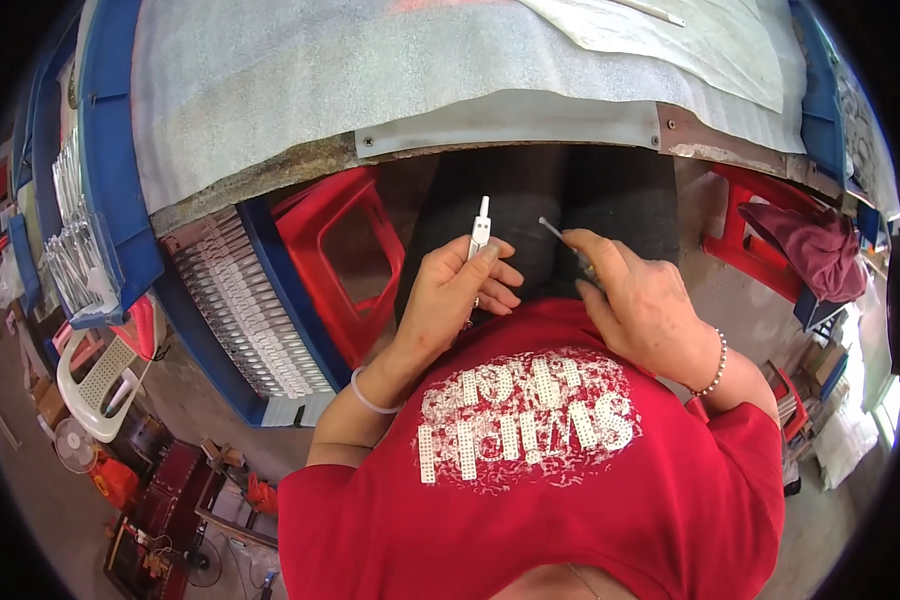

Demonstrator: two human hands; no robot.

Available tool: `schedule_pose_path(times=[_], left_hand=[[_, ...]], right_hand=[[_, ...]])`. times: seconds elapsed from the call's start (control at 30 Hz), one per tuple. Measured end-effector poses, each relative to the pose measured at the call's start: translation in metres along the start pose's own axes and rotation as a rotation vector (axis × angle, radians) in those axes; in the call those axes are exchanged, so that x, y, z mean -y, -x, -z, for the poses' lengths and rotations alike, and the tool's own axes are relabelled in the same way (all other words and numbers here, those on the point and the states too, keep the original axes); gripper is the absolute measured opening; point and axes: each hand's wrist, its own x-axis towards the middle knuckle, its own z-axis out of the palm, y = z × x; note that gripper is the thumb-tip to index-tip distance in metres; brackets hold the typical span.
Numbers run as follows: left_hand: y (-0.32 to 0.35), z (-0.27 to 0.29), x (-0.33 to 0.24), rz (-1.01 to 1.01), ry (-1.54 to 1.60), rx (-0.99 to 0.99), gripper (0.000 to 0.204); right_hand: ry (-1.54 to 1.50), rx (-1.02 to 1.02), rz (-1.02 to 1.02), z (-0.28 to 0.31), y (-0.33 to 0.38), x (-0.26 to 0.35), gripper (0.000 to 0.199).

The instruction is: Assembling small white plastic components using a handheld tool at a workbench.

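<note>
Over my lap, my left hand (450, 290) pinches a small whitish pointed piece (481, 228) between thumb and fingers. It has a narrow tip pointing away from me and two dark dots, and looks like the head of a drawing compass. Its lower end is hidden by the thumb. To the right, my right hand (638, 300) is closed round a slim grey rod-like piece (550, 228), whose end sticks out past the index finger toward the left. The fingers hide the rest of it, so its kind is unclear. The two pieces are apart.
A work table with a pale sheet (270, 90) lies ahead, its metal-strip edge (510, 122) close to my knees. At left stand a blue tray of metal pieces in rows (255, 310) and a red stool (305, 235). Another red stool (760, 245) bears a maroon cloth (805, 250).
</note>
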Motion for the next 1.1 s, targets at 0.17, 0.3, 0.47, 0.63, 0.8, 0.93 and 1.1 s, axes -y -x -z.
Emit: schedule_pose_path(times=[0.17,0.3,0.47,0.63,0.8,0.93,1.1], left_hand=[[-0.005,0.002,-0.001,-0.010,-0.096,0.102,0.024],[-0.008,0.003,0.000,0.008,-0.071,0.122,0.023],[-0.010,0.004,0.000,0.030,-0.034,0.134,0.024],[-0.010,0.003,0.000,0.039,-0.013,0.130,0.024],[-0.010,0.002,0.002,0.020,-0.028,0.130,0.024],[-0.011,0.001,0.007,-0.018,-0.104,0.121,0.025],[-0.014,-0.001,0.020,-0.207,-0.381,0.022,0.025]], right_hand=[[-0.032,-0.124,0.232,-0.002,-0.008,-0.003,0.035],[-0.013,-0.168,0.254,-0.003,-0.010,-0.005,0.037],[-0.008,-0.244,0.296,-0.007,-0.010,-0.006,0.048],[0.009,-0.292,0.338,-0.010,-0.011,-0.006,0.046],[0.043,-0.285,0.337,-0.012,-0.010,-0.006,0.044],[-0.085,-0.258,0.168,-0.009,-0.009,-0.003,0.034],[-0.428,-0.122,-0.157,-0.001,-0.019,-0.008,0.022]])
